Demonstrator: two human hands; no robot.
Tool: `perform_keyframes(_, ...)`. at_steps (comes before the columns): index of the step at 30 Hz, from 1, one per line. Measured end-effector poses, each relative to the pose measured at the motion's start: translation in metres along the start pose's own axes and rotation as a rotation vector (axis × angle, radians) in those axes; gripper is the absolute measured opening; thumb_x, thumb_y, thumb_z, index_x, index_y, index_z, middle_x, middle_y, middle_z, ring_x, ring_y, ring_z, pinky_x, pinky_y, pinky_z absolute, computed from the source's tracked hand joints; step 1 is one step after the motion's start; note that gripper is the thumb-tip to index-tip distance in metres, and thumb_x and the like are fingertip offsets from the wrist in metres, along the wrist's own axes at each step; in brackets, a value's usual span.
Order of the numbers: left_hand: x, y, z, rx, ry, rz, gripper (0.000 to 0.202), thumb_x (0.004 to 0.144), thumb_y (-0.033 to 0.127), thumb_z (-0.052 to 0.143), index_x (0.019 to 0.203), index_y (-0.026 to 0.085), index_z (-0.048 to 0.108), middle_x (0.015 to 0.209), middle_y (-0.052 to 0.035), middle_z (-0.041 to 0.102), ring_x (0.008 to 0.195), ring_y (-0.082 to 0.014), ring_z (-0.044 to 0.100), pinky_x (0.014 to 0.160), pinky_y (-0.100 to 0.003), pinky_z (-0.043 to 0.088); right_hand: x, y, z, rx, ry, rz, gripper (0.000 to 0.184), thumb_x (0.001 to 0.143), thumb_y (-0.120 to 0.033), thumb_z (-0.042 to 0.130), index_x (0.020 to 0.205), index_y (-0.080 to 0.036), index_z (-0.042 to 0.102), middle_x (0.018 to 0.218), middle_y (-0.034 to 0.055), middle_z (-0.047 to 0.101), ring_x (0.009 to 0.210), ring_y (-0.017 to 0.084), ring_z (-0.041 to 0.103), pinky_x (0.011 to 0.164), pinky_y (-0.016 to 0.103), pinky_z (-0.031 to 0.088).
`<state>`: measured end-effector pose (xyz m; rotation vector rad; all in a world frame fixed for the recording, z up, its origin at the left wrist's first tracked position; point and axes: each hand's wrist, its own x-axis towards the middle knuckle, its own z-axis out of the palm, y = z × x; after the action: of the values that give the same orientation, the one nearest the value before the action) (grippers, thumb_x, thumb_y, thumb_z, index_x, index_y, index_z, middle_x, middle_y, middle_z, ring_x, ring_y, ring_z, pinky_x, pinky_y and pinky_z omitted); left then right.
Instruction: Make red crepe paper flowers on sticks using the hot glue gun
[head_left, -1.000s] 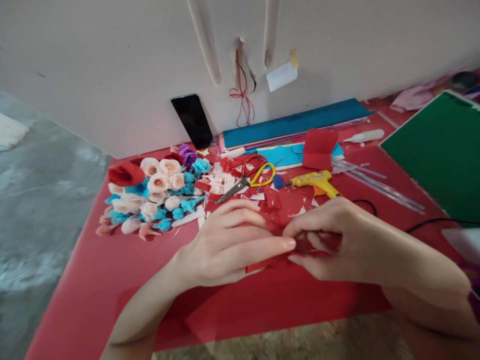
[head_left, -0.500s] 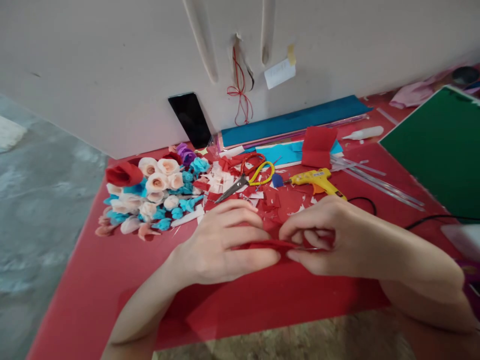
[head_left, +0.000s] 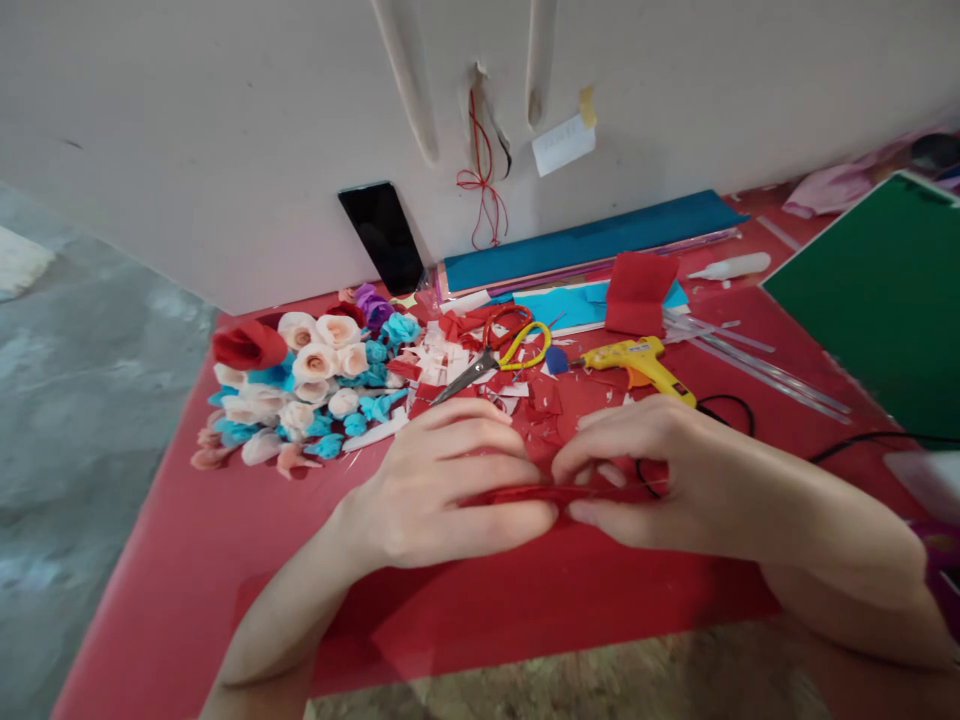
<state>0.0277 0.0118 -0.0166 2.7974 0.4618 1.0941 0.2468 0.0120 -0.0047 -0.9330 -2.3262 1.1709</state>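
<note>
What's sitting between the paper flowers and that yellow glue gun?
In the head view, scissors and red and white scraps, plus a small blue piece by the tip of the glue gun.

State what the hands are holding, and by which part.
Red paper: the left hand pinches its left part between thumb and fingers; the right hand is at its right end, grip unclear.

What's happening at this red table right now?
A person is working a piece of red paper with both bare hands, low over the red table. The left hand holds it; the right hand is at its other end, though its exact grip is unclear. Beyond them, scissors lie among paper scraps, with a yellow glue gun to the right and paper flowers to the left.
</note>
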Motion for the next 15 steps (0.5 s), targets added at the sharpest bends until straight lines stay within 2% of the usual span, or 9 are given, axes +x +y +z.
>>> perform_keyframes(8, -0.0018, -0.0014, 0.0013, 0.004, -0.007, 0.010, 0.007, 0.080, 0.013, 0.065, 0.074, 0.017, 0.065, 0.075, -0.0006, 0.072, 0.077, -0.0141, 0.063, 0.078, -0.032, 0.053, 0.0001, 0.0035, 0.0010, -0.015, -0.015, -0.004, 0.010, 0.074, -0.016, 0.057, 0.080, -0.018, 0.065, 0.059, -0.0048, 0.052, 0.053, 0.004, 0.047, 0.051, 0.013, 0.037)
perform_keyframes(15, -0.0053, -0.0029, 0.0019, 0.011, -0.011, 0.005, 0.007, 0.075, 0.011, 0.069, 0.077, 0.018, 0.067, 0.081, -0.0008, 0.074, 0.081, -0.0148, 0.062, 0.080, -0.033, 0.052, 0.0015, 0.0043, 0.0020, 0.015, 0.027, -0.003, 0.008, 0.072, -0.015, 0.060, 0.076, -0.018, 0.066, 0.058, -0.0058, 0.052, 0.051, 0.003, 0.046, 0.049, 0.012, 0.036)
